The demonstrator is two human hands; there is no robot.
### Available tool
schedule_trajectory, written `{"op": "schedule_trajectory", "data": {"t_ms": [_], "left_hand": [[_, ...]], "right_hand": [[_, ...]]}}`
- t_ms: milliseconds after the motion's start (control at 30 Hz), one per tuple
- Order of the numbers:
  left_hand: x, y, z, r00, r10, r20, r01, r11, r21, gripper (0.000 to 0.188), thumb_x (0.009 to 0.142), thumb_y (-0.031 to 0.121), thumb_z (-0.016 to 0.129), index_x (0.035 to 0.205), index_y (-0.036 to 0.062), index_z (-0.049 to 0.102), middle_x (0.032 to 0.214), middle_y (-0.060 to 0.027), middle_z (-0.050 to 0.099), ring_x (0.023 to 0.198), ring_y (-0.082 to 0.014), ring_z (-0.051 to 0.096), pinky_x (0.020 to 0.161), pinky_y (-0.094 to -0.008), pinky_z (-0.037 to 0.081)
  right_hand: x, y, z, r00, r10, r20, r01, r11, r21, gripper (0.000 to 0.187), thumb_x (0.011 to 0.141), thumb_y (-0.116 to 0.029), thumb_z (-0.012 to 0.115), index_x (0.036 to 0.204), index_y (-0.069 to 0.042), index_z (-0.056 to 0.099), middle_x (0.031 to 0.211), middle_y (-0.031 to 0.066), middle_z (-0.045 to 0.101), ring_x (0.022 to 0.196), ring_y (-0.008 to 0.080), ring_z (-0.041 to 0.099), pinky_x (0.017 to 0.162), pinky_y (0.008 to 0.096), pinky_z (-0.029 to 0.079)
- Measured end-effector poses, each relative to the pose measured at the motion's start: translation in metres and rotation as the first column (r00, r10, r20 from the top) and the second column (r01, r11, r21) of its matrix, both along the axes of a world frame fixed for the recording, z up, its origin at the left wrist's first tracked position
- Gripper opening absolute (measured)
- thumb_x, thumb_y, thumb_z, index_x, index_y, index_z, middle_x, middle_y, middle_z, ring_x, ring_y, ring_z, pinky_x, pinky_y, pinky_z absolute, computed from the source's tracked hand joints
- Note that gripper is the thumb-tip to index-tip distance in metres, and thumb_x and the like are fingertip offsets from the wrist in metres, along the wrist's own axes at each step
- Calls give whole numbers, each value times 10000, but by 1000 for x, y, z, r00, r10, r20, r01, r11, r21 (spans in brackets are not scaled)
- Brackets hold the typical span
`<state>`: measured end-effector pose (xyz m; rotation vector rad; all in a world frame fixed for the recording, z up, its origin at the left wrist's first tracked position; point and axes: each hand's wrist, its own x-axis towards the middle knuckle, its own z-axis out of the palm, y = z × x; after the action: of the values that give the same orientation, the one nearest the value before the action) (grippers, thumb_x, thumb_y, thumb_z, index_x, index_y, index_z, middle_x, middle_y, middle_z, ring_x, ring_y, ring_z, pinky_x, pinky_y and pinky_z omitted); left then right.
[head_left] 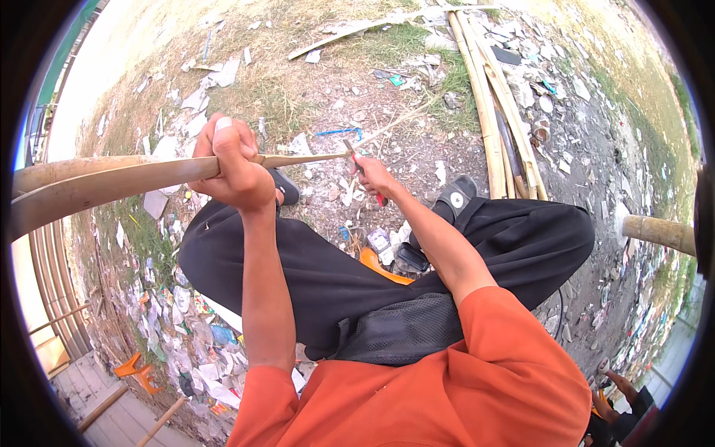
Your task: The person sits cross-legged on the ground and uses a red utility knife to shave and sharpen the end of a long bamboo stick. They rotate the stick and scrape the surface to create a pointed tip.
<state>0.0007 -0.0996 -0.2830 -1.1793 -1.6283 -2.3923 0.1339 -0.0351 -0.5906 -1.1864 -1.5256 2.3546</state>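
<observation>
My left hand (pixel 232 165), raised at the left, is closed around a long bamboo strip (pixel 112 188). The strip is wide at the left edge and tapers past my fist toward the right. My right hand (pixel 372 179), in front of my knees, grips a red-handled knife (pixel 350 149). Its short metal blade stands against the strip's thin end, and I cannot make out its full shape. Beyond the blade, a pale thin length (pixel 395 123) runs on to the upper right. The far left end of the bamboo is cut off by the picture's rim.
Several bamboo lengths (pixel 488 112) lie on the ground at the right front, with another strip (pixel 357 33) farther off. A bamboo pole end (pixel 659 232) juts in at the right. Litter covers the ground. A phone-like black object (pixel 412 257) lies between my legs. Another person (pixel 622 395) is at lower right.
</observation>
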Motion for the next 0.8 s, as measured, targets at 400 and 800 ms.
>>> {"op": "schedule_trajectory", "data": {"t_ms": [400,800], "left_hand": [[15,-4,0,995,-81,62,82,996,-20,291,783,38,443,511,55,341,484,-9,372,427,-64,310,402,-221,236],[4,-4,-15,973,-103,-208,101,995,-20,652,885,608,421,535,60,373,502,-21,413,425,-77,330,421,-228,224]], "right_hand": [[-9,-16,-5,894,-218,390,-295,369,881,393,961,-403,349,888,-40,481,623,172,592,479,312,587,431,423,462],[22,-16,210,963,89,-254,-132,978,-159,375,970,-398,341,926,-59,495,572,-68,286,438,40,246,394,206,232]]}}
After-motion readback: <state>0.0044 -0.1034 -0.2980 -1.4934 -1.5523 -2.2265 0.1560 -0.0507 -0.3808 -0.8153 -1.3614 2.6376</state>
